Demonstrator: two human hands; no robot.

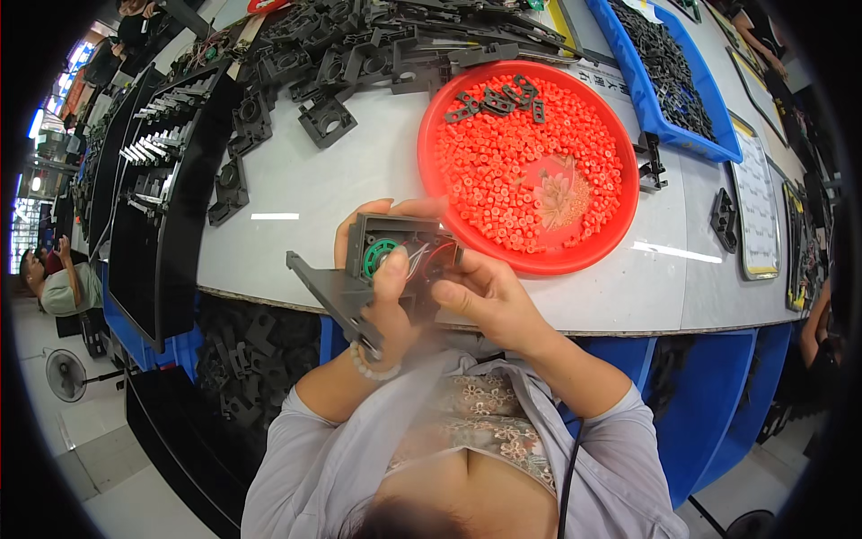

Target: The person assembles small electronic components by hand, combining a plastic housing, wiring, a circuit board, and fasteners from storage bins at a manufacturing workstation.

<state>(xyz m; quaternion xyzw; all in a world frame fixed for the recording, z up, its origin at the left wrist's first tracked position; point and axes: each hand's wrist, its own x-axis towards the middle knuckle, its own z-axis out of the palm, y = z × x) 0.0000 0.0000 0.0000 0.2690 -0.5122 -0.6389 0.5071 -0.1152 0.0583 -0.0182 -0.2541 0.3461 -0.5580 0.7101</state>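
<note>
A black plastic housing [356,235] is in front of me, over the table's near edge. A green round part [381,257] sits inside it, with thin pale wires [417,260] and red wires beside it. My left hand [388,301] grips the housing, thumb over its open face and fingers behind. A black flap-like plate [328,292] sticks out at the left of the housing. My right hand [494,301] is at the housing's right end, thumb and fingers bent together near the red wires. Blur hides what they pinch.
A red round tray [425,171] of small red plastic pieces and several black parts stands just beyond my hands. Black plastic parts [359,63] are heaped at the back. A blue bin [727,148] of black pieces is at far right, a black rack [175,234] at left.
</note>
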